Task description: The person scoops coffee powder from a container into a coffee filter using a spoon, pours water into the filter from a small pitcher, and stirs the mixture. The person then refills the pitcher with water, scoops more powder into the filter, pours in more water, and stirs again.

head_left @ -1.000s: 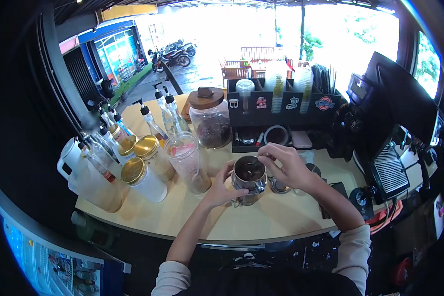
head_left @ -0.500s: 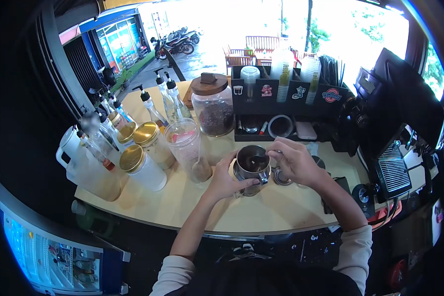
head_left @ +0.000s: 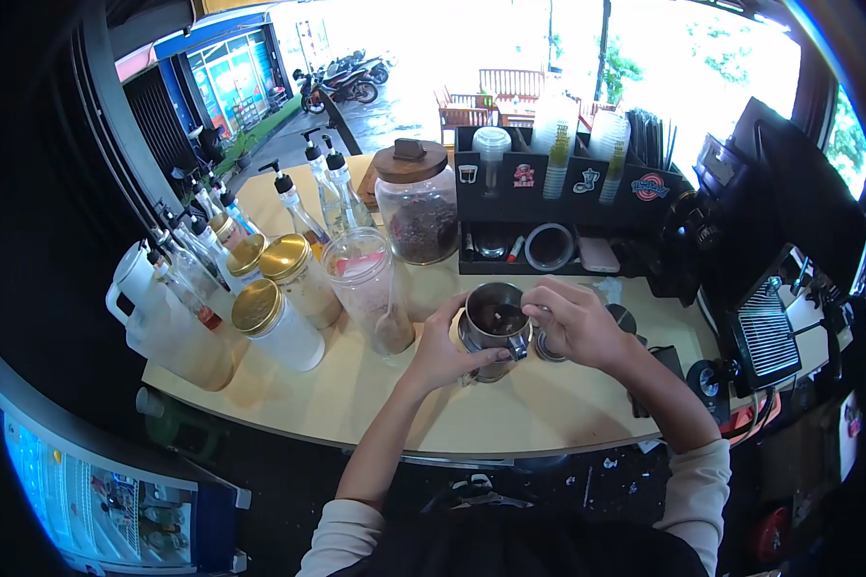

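Note:
A metal cup (head_left: 496,313) with dark liquid inside stands near the middle of the wooden counter (head_left: 356,423), its handle turned toward the right front. My left hand (head_left: 443,354) is wrapped round the cup's left side, thumb across its front. At the right rim, my right hand (head_left: 573,322) is closed in a pinch; what its fingers hold is hidden or too small to name. Just left of the cup is a tall clear container (head_left: 370,298) with something pink inside. A small round metal item (head_left: 548,348) lies below my right hand.
Gold-lidded jars (head_left: 289,332), pump bottles (head_left: 303,213) and a white jug (head_left: 168,327) stand left. Behind are a wooden-lidded jar (head_left: 419,216) and a black organizer (head_left: 558,183) with cups. A machine (head_left: 765,327) is at the right.
The view has shifted, so the counter sits slightly higher. My right hand has come down from above the cup to its right rim. My left hand stays round the cup.

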Demonstrator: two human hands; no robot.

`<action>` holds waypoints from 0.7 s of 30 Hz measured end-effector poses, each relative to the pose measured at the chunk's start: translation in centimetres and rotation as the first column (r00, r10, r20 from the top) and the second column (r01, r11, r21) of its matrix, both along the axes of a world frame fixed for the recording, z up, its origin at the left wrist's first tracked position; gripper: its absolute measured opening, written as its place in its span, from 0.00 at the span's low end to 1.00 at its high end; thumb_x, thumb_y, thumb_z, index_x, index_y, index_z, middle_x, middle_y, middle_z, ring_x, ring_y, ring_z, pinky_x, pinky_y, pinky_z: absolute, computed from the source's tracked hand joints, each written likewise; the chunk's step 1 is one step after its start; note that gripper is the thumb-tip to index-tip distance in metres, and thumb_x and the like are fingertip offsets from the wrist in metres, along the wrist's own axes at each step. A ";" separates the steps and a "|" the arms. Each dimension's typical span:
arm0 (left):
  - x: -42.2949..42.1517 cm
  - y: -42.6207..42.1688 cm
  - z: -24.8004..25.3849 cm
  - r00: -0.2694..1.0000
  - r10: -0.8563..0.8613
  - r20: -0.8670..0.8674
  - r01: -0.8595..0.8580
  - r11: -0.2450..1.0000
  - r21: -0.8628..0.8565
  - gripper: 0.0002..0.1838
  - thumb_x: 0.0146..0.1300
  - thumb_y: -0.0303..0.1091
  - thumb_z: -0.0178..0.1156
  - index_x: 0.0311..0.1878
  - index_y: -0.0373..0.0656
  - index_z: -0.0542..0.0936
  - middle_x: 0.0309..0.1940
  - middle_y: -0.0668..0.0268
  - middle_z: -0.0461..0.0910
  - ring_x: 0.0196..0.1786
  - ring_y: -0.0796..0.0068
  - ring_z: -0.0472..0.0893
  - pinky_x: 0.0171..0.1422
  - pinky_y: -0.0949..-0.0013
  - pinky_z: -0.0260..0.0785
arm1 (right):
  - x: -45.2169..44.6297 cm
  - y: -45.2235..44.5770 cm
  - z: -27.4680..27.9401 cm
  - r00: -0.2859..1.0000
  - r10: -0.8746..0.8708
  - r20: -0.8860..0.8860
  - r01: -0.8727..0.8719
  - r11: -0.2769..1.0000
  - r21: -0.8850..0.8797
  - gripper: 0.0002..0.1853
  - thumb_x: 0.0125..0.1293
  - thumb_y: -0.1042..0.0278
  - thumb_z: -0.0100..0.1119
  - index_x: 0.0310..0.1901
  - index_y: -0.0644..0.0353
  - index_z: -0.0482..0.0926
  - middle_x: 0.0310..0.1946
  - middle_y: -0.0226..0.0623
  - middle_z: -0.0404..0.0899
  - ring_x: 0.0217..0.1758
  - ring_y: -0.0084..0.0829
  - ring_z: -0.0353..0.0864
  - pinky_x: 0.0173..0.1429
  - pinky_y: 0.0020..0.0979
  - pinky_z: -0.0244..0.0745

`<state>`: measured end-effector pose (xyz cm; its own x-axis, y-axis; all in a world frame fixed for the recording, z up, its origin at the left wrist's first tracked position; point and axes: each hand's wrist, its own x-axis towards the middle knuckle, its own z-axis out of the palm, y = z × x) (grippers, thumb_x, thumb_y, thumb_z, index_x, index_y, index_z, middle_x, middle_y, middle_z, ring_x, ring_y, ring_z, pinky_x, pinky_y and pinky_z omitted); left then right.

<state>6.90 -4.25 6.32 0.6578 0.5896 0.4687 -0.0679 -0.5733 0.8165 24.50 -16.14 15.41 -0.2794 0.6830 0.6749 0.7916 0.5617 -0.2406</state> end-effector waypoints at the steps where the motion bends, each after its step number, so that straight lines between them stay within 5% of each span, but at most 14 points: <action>1: 0.0 0.0 0.1 1.000 -0.001 -0.007 0.001 1.000 -0.004 0.45 0.37 0.42 0.80 0.60 0.38 0.71 0.53 0.57 0.78 0.58 0.66 0.77 0.65 0.62 0.66 | 0.0 0.0 -0.2 1.000 0.001 -0.001 -0.001 1.000 -0.002 0.09 0.61 0.76 0.61 0.41 0.63 0.72 0.31 0.41 0.73 0.31 0.44 0.76 0.34 0.40 0.72; 13: 0.0 -0.1 0.2 1.000 -0.014 0.006 0.014 1.000 -0.008 0.44 0.38 0.42 0.80 0.60 0.38 0.71 0.51 0.58 0.79 0.57 0.66 0.77 0.64 0.62 0.67 | -0.5 0.1 -0.6 0.996 0.081 -0.028 -0.080 0.996 0.029 0.08 0.59 0.80 0.57 0.39 0.62 0.71 0.27 0.39 0.70 0.28 0.41 0.73 0.32 0.38 0.69; 16: 0.1 0.1 0.0 1.000 -0.023 0.014 0.024 1.000 -0.017 0.44 0.38 0.43 0.80 0.60 0.38 0.71 0.52 0.58 0.79 0.57 0.66 0.77 0.64 0.62 0.67 | 0.3 0.0 -0.6 0.997 -0.008 0.083 0.010 0.999 -0.031 0.10 0.58 0.77 0.61 0.40 0.62 0.71 0.31 0.40 0.73 0.36 0.44 0.77 0.37 0.40 0.73; 21: 0.1 0.0 -0.3 1.000 -0.016 0.025 0.016 1.000 -0.012 0.44 0.39 0.43 0.79 0.60 0.38 0.71 0.53 0.58 0.78 0.57 0.67 0.77 0.64 0.63 0.67 | 0.0 -0.4 -0.6 0.997 0.081 0.003 -0.081 0.995 -0.052 0.09 0.60 0.77 0.59 0.41 0.62 0.71 0.31 0.40 0.73 0.35 0.44 0.77 0.38 0.40 0.73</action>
<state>6.97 -4.25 6.00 0.6555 0.5851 0.4775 -0.0971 -0.5618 0.8215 24.51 -16.56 14.80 -0.3386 0.6919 0.6377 0.7456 0.6107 -0.2668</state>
